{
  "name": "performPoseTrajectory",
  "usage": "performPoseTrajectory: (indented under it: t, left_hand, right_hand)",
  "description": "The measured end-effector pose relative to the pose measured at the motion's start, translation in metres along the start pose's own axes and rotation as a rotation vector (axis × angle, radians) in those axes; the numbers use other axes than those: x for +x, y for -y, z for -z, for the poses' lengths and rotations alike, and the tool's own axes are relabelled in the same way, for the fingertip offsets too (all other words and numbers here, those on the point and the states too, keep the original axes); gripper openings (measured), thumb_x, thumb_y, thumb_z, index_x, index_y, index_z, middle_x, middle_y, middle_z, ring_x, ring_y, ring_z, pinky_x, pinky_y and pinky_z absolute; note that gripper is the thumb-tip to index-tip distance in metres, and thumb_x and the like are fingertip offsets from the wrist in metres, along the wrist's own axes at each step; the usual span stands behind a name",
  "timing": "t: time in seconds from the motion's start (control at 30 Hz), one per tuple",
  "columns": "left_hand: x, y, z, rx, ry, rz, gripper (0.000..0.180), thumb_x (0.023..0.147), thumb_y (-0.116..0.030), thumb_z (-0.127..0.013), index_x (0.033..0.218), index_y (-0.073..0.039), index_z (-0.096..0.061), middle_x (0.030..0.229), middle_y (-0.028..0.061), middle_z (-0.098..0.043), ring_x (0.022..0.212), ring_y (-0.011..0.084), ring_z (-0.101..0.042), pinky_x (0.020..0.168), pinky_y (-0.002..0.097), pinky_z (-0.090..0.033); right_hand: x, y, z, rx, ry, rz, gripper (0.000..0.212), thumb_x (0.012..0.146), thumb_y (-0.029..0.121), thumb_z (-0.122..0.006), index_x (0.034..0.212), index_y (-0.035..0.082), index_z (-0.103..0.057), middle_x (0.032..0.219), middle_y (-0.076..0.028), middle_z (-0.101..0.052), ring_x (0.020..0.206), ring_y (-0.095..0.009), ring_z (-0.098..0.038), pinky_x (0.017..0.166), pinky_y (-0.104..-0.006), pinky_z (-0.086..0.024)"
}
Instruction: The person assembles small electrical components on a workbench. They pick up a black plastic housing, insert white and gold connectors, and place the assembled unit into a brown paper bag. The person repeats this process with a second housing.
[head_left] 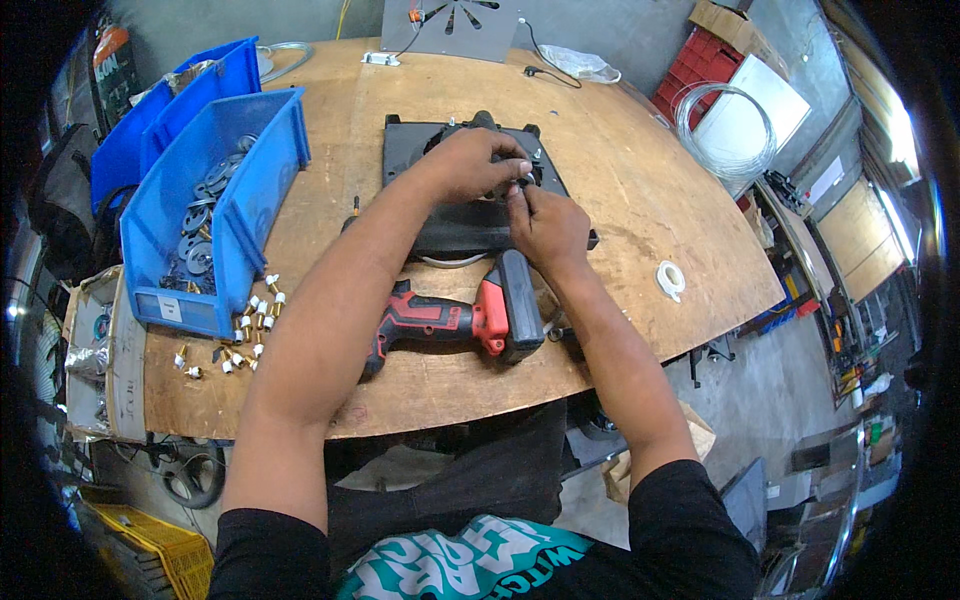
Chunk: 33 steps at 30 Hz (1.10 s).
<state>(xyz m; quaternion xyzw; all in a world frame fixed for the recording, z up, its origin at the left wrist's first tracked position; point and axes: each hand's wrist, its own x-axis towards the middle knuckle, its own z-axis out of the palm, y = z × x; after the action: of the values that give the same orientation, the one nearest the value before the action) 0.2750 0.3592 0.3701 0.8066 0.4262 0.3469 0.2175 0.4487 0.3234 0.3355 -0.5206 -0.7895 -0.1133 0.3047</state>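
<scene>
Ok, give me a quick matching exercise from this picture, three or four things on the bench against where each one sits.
Things:
1. cordless drill
2. white tape roll
3. blue bin
4. brass fittings

Places:
A. loose on the table in front of the bin
B. far left of the table, holding grey discs
C. alone near the right edge
D. lying between the forearms

Pairs: 1-D, 2-C, 3-B, 4-A

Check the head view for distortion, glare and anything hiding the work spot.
Head view: strong fisheye bend, so the round wooden table edge curves and the corners go black; bright glare at the right rim; the centre is evenly lit and sharp; the left hand and right hand cover the contact spot on the black plate.
</scene>
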Motion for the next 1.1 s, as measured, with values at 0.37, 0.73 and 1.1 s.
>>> performPoseTrajectory:
  t: [0.37,0.73,1.1]
  left_hand:
    - [0.001,0.000,0.000,-0.013,0.024,0.019,0.035,0.093,-0.033,-0.065,0.112,-0.004,-0.069,0.106,0.0138,-0.072,0.097,0.0237,-0.068,0.090,0.0356,-0.050]
    - [-0.001,-0.005,0.002,-0.060,0.036,0.062,0.034,0.093,-0.033,-0.066,0.112,-0.004,-0.069,0.106,0.0144,-0.072,0.096,0.0251,-0.067,0.089,0.0365,-0.050]
    - [0.000,-0.002,0.001,0.007,0.017,0.014,0.035,0.093,-0.033,-0.065,0.113,-0.004,-0.068,0.107,0.0148,-0.071,0.098,0.0255,-0.067,0.090,0.0360,-0.050]
  right_hand:
    - [0.003,-0.023,-0.014,0.528,-0.076,-0.147,0.038,0.097,0.032,-0.055,0.081,-0.001,-0.065,0.072,-0.022,-0.065,0.064,-0.038,-0.062,0.060,-0.0434,-0.046]
    - [-0.010,-0.026,-0.003,0.627,-0.029,-0.203,0.034,0.090,0.030,-0.069,0.084,-0.003,-0.068,0.065,-0.015,-0.063,0.059,-0.018,-0.057,0.059,-0.0345,-0.046]
    - [-0.006,-0.028,-0.022,1.269,0.227,-0.566,0.027,0.095,0.025,-0.061,0.090,-0.001,-0.070,0.070,-0.001,-0.062,0.053,-0.011,-0.051,0.048,-0.0271,-0.038]
